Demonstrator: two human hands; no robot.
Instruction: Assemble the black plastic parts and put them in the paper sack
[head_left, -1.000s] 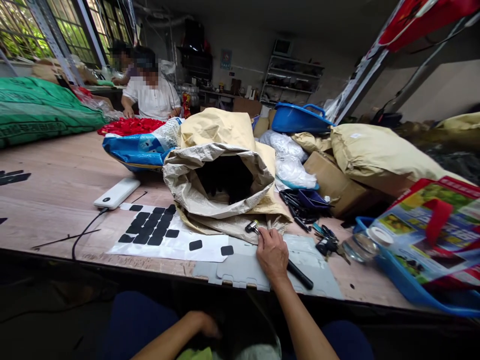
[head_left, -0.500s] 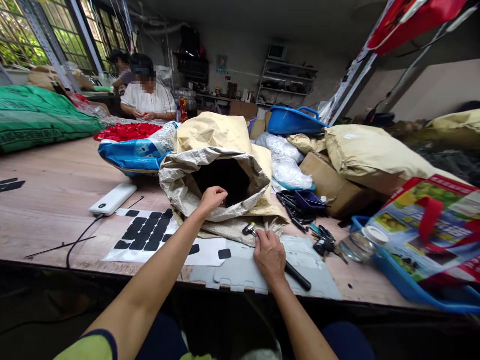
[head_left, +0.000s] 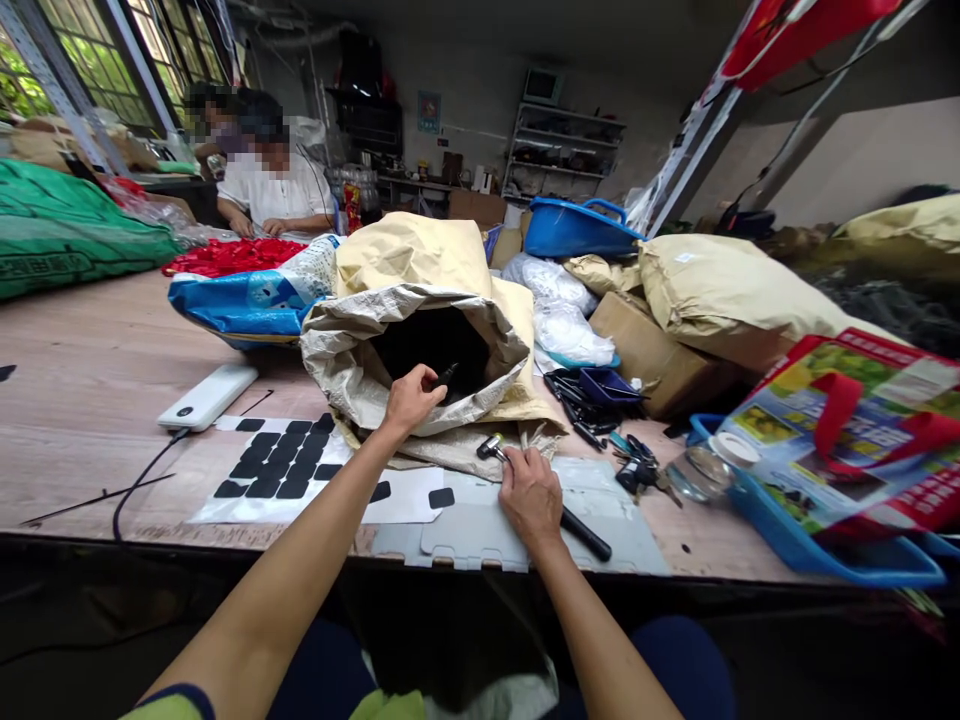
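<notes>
My left hand [head_left: 410, 402] is closed around a small dark piece [head_left: 447, 375], whose pointed black end sticks out past the fingertips; its exact kind is unclear. It is at the lower lip of an open paper sack [head_left: 341, 335], lying on its side with its dark mouth facing me. My right hand [head_left: 531, 497] grips a hammer [head_left: 586, 536] by the shaft close to its small metal head, with the black handle slanting out below the palm. Under that hand lies a grey board [head_left: 465, 535]. A white sheet [head_left: 409, 497] with rows of black pads is left of it.
Left of the sack are a white power bank [head_left: 208, 397] with a cable and a blue bag [head_left: 232, 305] of red pieces. Black parts [head_left: 581, 405], a jar [head_left: 701, 472] and a blue basket [head_left: 832, 545] stand right. A co-worker [head_left: 274, 195] sits at the back left.
My left hand has turned slightly, and a black piece now shows beyond its fingers. My right hand stays on the hammer. The view has shifted a little.
</notes>
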